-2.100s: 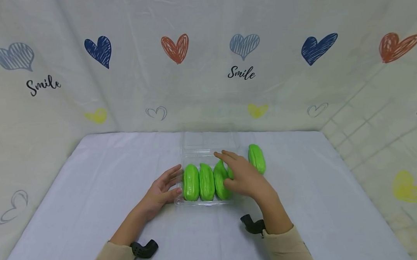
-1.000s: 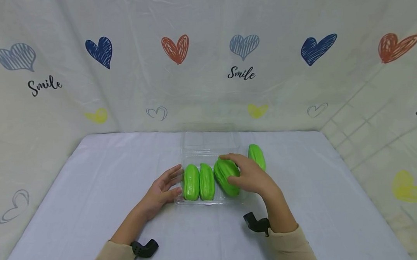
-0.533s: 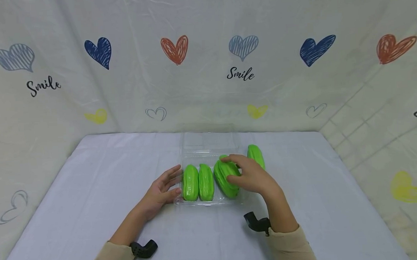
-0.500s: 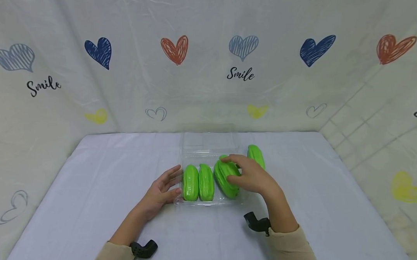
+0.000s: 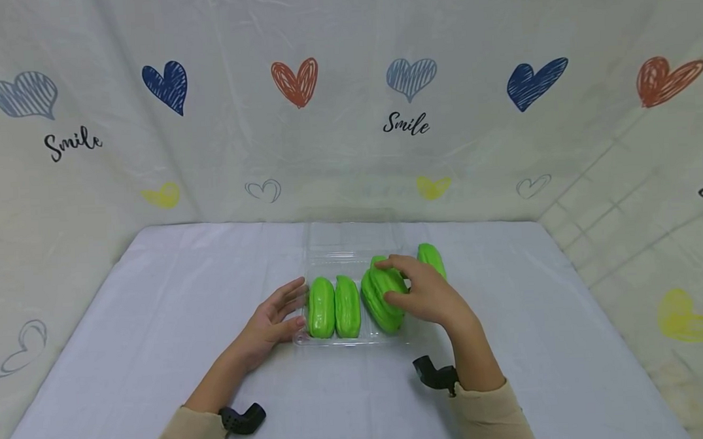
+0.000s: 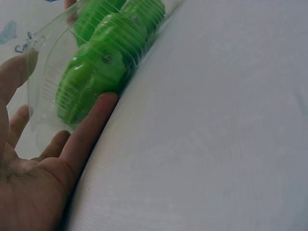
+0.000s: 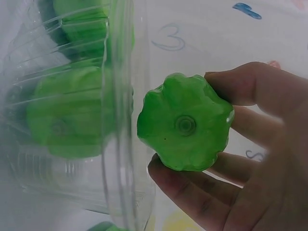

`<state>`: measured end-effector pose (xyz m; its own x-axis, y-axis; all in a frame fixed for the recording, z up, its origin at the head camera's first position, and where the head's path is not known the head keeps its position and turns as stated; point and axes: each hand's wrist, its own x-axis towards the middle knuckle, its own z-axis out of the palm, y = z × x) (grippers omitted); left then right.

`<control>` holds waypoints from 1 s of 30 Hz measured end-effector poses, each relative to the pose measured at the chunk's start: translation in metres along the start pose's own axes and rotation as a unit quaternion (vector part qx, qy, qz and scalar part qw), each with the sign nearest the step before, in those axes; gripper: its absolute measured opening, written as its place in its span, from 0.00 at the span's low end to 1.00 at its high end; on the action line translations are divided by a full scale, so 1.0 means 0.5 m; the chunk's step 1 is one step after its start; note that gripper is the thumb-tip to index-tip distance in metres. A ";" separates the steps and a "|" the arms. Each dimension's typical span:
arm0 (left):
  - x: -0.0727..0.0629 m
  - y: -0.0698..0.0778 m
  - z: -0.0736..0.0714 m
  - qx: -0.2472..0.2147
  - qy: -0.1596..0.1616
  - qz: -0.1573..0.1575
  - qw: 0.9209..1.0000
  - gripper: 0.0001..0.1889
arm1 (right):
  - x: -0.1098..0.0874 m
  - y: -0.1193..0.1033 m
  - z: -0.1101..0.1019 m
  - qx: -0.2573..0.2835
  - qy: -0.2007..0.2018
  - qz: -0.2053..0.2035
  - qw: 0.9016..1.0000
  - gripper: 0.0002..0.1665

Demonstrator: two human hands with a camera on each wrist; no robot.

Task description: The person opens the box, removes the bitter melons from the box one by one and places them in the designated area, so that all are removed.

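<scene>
A clear plastic clamshell box (image 5: 357, 342) lies open, its lid (image 5: 352, 236) folded back. Two ribbed green gourds (image 5: 321, 307) stand side by side in its left part. A third gourd (image 5: 372, 310) leans at a slant in the right part. My right hand (image 5: 428, 296) pinches another gourd (image 7: 185, 125) between thumb and fingers, partly over the third one in the head view. From the right wrist view it appears beside the box's side wall. The left hand (image 5: 273, 320) touches the box's left side, fingers extended along the wall in the left wrist view (image 6: 86, 134).
One more green gourd (image 5: 430, 258) lies on the white cloth (image 5: 336, 403) behind the right hand. Black wrist cameras (image 5: 244, 419) are worn on both wrists. A white curtain (image 5: 348, 154) printed with hearts hangs behind the table.
Over two seconds my right hand moved rightward, and a gourd came into clear view in its grip. The third gourd now slants. Lately the held gourd rose slightly away from me; my left hand stayed.
</scene>
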<state>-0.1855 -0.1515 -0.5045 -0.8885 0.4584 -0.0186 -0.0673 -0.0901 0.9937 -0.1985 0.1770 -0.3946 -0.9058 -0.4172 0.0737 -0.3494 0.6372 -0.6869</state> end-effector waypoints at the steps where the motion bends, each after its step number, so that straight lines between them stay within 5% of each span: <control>1: 0.000 0.000 0.000 0.001 0.000 0.000 1.000 0.40 | 0.000 0.000 -0.001 -0.001 0.002 0.000 1.000 0.31; 30: 0.000 0.004 0.002 0.009 0.006 -0.011 1.000 0.39 | 0.001 -0.006 -0.035 0.038 0.039 0.017 0.998 0.31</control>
<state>-0.1852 -0.1508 -0.5024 -0.8926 0.4489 -0.0410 -0.0781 -0.0646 0.9948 -0.2022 0.1860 -0.3797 -0.9336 -0.3429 0.1035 -0.3019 0.5979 -0.7425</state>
